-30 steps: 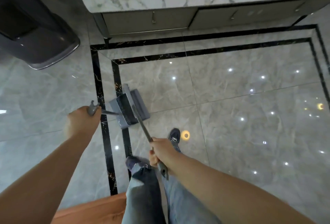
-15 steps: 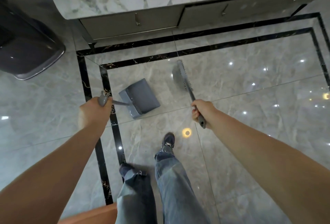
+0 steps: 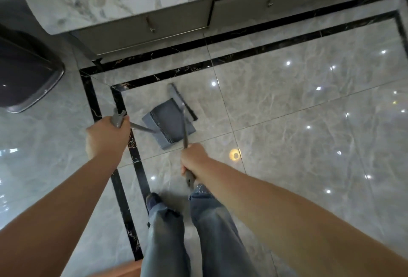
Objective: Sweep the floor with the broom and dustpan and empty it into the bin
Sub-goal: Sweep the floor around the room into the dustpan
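A dark bin waits at the floor's far left edge. The left hand grasps the dustpan handle, pan mouth flat on the floor to catch debris. The right hand grips the broom, bristles at the pan's mouth. A marble-topped cabinet blocks sweeping ahead.

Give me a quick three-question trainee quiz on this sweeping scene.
1. True or false: the left hand holds the dustpan handle.
2. Which hand holds the broom? A. left B. right C. neither
3. Fill in: the broom head lies at the dustpan's ____ edge.

Key: 1. true. 2. B, the right hand grips its handle. 3. open, the far side from the person; the bin stands off to the left.
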`<state>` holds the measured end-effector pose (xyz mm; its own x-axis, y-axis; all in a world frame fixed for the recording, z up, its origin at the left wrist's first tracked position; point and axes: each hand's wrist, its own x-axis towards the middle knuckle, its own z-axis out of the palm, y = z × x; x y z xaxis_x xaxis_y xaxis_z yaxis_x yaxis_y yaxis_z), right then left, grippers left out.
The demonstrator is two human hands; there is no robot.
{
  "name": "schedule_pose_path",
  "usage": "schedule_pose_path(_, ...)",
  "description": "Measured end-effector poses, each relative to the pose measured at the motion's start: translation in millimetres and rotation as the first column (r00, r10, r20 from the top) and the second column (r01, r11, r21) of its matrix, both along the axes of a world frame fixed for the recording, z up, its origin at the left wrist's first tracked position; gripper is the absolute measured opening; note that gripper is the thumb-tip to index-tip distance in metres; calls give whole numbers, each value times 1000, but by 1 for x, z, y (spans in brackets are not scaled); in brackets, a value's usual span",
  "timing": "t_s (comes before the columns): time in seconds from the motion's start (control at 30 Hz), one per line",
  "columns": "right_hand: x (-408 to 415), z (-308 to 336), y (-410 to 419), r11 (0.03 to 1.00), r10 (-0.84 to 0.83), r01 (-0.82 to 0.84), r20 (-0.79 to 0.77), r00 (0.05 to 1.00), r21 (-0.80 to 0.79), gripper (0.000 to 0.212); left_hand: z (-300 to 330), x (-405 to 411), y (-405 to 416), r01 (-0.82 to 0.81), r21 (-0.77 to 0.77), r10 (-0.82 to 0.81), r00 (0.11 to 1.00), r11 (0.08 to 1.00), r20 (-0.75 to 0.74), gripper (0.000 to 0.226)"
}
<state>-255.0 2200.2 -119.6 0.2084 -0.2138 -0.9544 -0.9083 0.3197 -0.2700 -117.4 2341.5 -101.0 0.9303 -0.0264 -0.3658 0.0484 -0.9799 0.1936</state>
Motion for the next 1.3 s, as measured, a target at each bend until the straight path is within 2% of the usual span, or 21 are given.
schedule_pose_path(0.07,1,9,21,996,62,-62,1,998,68,38,3,0,-2,-32,-12,32,999,999,-23,49)
schedule_pose_path(0.17,2,19,38,987,55,-51,-21,998,154,45,5,0,-1,-104,-93,97,992,990,-74,44)
schedule_pose_path(0.27,-1,27,32,988,13,-2,-73,997,152,46,-1,7,-3,-99,-79,93,993,992,-70,51)
schedule_pose_path(0.33,0,38,20,988,-9,19,-62,998,151,43,2,17,-7,-71,-34,69,995,997,-68,55)
schedule_pose_path(0.4,4,46,4,987,-82,89,-61,995,136,43,4,31,-9,-82,-54,77,993,995,-87,58)
schedule_pose_path(0.47,14,56,-7,989,-120,126,-78,990,83,45,7,49,-1,-83,-59,75,989,995,-126,58)
schedule_pose_path(0.63,47,69,-23,992,-27,20,-55,998,-128,40,37,83,26,-114,-64,108,990,991,-96,51)
schedule_pose_path(0.73,83,65,-26,984,-75,63,-66,995,-168,41,42,111,58,-137,-79,130,988,987,-88,41)
schedule_pose_path(0.83,131,48,-34,972,-126,106,-82,989,-209,42,34,147,86,-153,-107,149,988,982,-50,43)
schedule_pose_path(1.0,195,12,-40,966,-111,81,-114,987,-245,36,26,195,120,-133,-84,130,991,988,-43,38)
schedule_pose_path(1.13,230,-3,-18,972,-60,20,-161,985,-236,30,20,219,142,-126,-36,125,992,991,-18,37)
schedule_pose_path(1.3,233,1,70,941,237,-275,-197,951,-195,38,9,247,152,-97,57,98,995,994,-23,44)
